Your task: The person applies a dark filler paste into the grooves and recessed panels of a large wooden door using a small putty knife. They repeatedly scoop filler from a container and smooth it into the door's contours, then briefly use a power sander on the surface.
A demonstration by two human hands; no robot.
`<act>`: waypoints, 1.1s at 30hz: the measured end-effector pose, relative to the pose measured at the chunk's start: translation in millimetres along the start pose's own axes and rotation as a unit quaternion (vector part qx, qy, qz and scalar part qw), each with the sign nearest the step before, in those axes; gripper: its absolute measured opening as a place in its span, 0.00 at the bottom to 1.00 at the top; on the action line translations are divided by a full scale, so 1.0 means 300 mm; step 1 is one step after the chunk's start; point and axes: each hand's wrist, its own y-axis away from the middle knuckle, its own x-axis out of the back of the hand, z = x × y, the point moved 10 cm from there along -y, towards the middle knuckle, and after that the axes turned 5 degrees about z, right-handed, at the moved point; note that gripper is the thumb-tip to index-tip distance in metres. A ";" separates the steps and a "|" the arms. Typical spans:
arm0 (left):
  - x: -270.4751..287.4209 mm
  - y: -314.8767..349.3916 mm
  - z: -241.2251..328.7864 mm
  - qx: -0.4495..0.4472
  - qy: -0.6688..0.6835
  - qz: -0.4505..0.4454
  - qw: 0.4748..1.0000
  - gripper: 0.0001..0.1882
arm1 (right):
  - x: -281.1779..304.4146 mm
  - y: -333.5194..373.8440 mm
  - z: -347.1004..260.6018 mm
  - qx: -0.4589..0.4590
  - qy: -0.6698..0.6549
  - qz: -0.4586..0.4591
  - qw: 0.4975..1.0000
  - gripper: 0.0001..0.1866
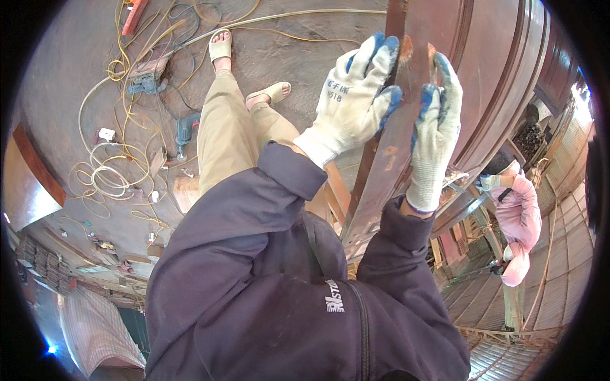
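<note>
A long reddish-brown wooden door panel (445, 28) with moulded edges stands in front of me. My left hand (356, 95), in a white knit glove with blue-coated fingertips, rests along its near edge, fingers stretched and thumb apart. On the other side of that narrow edge face is my right hand (438, 124), gloved alike, its fingers extended upward and its thumb beside them. Between the hands, lighter orange-brown patches (389, 159) mark the dark wood. I see no tool in either hand, though the palms are partly hidden.
On the floor at left lie a teal power drill (185, 134), a blue-grey power tool (146, 81), tangled cables and a coiled pale hose (105, 171). A red level-like bar (134, 16) lies beyond. A curved brown board (32, 174) stands far left. Another person in pink (518, 216) works at right.
</note>
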 end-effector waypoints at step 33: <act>-0.006 0.003 0.098 -0.050 -0.063 0.049 0.996 0.32 | -0.037 0.075 0.018 0.177 0.107 -0.020 0.978 0.17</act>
